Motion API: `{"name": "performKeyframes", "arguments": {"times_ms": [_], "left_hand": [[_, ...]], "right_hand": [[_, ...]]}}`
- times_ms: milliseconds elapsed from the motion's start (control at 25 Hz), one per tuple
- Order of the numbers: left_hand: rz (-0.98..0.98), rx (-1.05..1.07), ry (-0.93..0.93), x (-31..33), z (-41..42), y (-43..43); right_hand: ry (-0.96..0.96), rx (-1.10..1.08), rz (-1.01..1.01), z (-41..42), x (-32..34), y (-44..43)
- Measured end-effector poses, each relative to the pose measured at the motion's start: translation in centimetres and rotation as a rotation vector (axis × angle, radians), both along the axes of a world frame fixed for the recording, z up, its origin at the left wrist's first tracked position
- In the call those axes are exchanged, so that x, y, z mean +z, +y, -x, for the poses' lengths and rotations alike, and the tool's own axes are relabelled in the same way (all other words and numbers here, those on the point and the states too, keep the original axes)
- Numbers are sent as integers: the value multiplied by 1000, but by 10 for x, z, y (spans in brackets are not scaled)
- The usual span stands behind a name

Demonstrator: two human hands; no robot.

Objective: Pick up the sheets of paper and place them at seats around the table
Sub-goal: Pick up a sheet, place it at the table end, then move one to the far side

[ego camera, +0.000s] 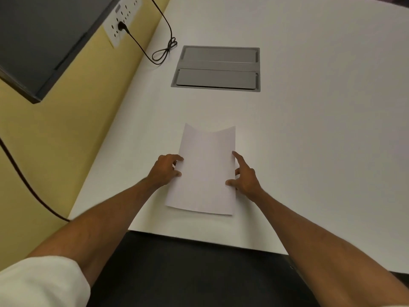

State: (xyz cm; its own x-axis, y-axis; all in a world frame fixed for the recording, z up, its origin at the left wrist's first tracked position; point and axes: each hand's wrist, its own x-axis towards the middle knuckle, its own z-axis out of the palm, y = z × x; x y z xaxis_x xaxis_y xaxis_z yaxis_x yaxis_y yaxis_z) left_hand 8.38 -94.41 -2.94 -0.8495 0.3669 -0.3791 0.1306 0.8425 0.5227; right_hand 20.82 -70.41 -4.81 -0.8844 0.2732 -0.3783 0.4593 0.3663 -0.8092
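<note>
A white sheet of paper (pixel 205 171) hangs just above the white table (pixel 309 129), near its front edge, with its far end curled upward. My left hand (pixel 166 169) pinches the sheet's left edge with thumb and fingers. My right hand (pixel 244 176) holds the right edge: the thumb lies on top of the paper and the index finger points straight along the edge. Whether there is more than one sheet I cannot tell.
A grey metal cable hatch (pixel 218 68) is set into the table beyond the paper. A black cable (pixel 164 52) loops from a white wall socket plate (pixel 120 21) onto the table's far left. A dark screen (pixel 42 41) hangs on the yellow wall.
</note>
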Motion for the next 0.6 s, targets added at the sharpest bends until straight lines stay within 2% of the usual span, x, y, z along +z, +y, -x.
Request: {"name": "performKeyframes", "arguments": {"times_ms": [280,440,600], "left_hand": [[60,-52,-1,-21,14,-4],[83,-83,-2,-30,13,-5],[130,-112,22,-36,14,-2]], "right_hand": [[-11,9,-84,13,-21,-3],[-42,65,-197,15,-28,0],[-50,48,-208,11,-30,-3]]}}
